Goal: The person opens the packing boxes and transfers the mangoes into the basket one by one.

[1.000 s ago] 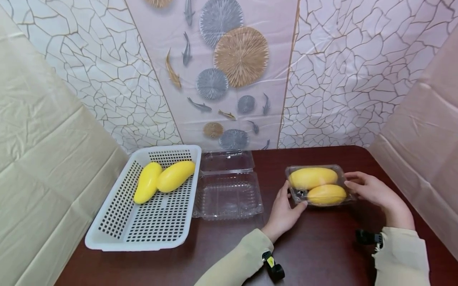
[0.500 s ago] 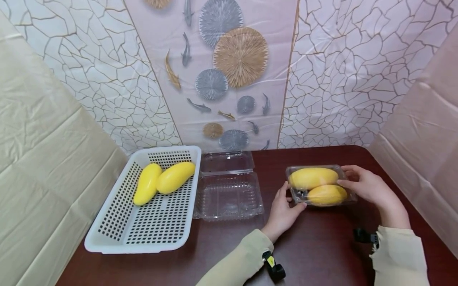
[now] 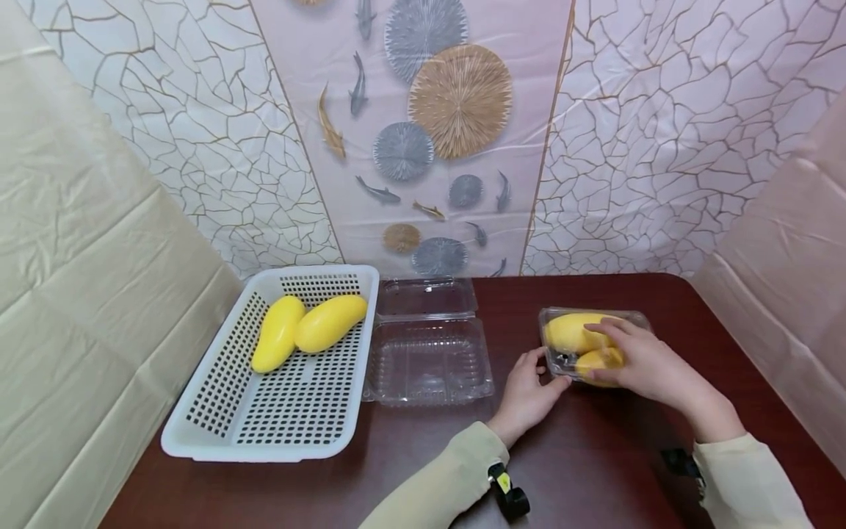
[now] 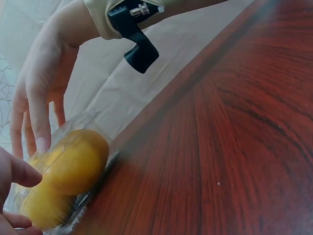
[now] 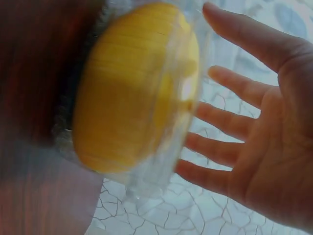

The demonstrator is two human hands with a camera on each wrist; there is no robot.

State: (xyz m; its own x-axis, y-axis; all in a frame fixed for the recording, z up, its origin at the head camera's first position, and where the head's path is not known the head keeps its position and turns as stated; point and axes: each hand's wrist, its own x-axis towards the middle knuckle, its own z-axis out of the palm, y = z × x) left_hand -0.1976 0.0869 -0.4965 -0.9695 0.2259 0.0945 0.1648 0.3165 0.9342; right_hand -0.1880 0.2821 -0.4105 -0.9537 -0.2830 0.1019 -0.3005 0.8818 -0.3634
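Observation:
A clear plastic clamshell box [image 3: 631, 317] with its lid down stands on the table at the right, holding two yellow mangoes [image 3: 573, 332]. My left hand [image 3: 529, 393] grips its near left corner, thumb at the front and fingers along the left side. Above the lid is my right hand [image 3: 651, 365], palm down with fingers spread, covering part of the front mango in the head view. In the left wrist view, a right fingertip meets the lid. The right wrist view has my right hand [image 5: 254, 132] with extended fingers beside the lid, holding nothing.
A white perforated basket [image 3: 168, 441] at the left contains two more mangoes [image 3: 330, 323]. Between basket and box, an open clear clamshell [image 3: 426, 360] lies on the dark red wooden table [image 3: 423, 455]. Fabric walls [image 3: 132, 294] enclose the back and sides.
My right hand has moved left from the box's right edge to over its lid. The left hand stays at the near left corner. The head view has shifted slightly.

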